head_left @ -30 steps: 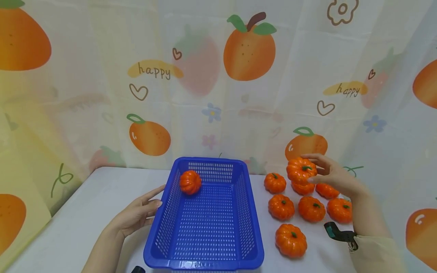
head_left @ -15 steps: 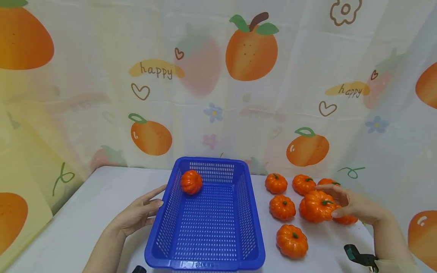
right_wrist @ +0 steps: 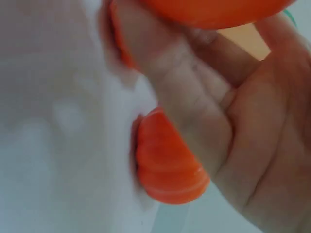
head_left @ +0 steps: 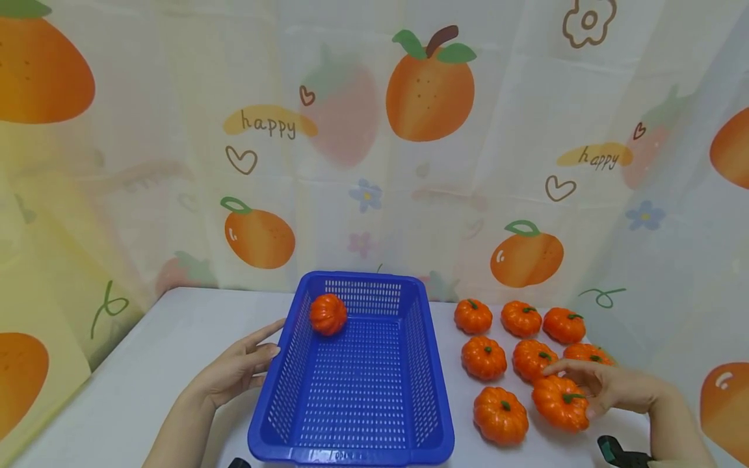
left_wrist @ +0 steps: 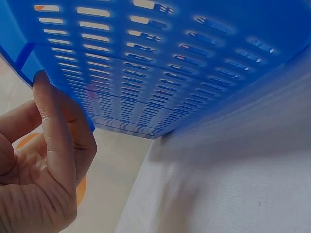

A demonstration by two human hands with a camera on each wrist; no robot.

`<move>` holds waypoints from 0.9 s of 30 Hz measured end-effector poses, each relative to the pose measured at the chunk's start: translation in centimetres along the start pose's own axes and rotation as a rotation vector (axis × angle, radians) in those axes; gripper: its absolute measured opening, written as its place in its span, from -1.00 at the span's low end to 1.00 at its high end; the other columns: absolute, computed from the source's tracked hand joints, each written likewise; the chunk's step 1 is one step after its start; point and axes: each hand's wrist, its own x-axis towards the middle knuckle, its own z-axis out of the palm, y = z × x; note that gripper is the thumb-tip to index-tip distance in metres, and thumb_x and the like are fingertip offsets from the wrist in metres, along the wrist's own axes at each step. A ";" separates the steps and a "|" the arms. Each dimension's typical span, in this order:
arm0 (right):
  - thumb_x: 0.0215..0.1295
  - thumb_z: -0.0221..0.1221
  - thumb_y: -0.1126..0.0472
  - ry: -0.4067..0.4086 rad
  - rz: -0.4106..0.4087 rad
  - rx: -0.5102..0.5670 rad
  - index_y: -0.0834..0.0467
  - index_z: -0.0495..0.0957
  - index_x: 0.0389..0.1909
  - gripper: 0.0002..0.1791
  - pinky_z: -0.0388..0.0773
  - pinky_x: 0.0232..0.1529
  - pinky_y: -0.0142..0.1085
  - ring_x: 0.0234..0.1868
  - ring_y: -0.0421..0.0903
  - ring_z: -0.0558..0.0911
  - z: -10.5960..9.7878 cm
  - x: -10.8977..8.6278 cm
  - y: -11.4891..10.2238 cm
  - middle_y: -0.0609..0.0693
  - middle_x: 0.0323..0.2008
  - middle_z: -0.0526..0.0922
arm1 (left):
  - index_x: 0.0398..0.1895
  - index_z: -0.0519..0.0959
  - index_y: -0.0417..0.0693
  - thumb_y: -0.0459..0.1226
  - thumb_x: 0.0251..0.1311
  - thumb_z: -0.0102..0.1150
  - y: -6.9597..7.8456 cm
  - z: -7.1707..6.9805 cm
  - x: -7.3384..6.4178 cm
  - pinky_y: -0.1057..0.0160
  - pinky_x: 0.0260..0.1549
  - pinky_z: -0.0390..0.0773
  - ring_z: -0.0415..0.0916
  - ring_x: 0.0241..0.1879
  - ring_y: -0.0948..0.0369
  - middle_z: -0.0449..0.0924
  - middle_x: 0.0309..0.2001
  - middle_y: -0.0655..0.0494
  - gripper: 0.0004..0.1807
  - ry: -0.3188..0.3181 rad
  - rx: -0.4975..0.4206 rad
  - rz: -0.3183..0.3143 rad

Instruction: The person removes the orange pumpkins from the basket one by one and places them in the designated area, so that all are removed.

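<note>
A blue perforated plastic basket [head_left: 351, 383] sits on the white table, with one small orange toy pumpkin [head_left: 328, 314] in its far left corner. My left hand [head_left: 236, 367] rests against the basket's left side, fingers extended at the rim; the left wrist view shows fingertips [left_wrist: 41, 80] right at the basket's edge. My right hand [head_left: 614, 385] grips a toy pumpkin [head_left: 560, 403] with a green stem, thumb on its near side. That pumpkin is low over the table, right of the nearest pumpkin [head_left: 500, 416]. In the right wrist view, its underside [right_wrist: 218, 12] shows at the top.
Several more toy pumpkins stand in loose rows right of the basket, among them a middle one [head_left: 483, 357] and a far right one [head_left: 564, 325]. A fruit-printed curtain [head_left: 363, 162] hangs behind the table [head_left: 146, 377]. A black wrist strap piece [head_left: 623, 453] shows at bottom right.
My right hand has carried its pumpkin from above the back row toward the near right, lowering it beside the front pumpkin. The left hand and basket stay where they were.
</note>
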 end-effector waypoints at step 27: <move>0.26 0.21 0.18 0.074 0.128 -0.084 0.19 0.32 0.35 -0.37 0.54 0.12 -0.27 0.17 -0.18 0.48 0.0 -0.4 2.0 -0.19 0.22 0.49 | 0.61 -0.21 0.01 -0.17 0.48 -0.06 0.1 0.0 0.0 0.26 -0.03 0.68 0.66 -0.01 0.27 0.65 0.05 0.24 -0.22 -0.003 0.003 0.000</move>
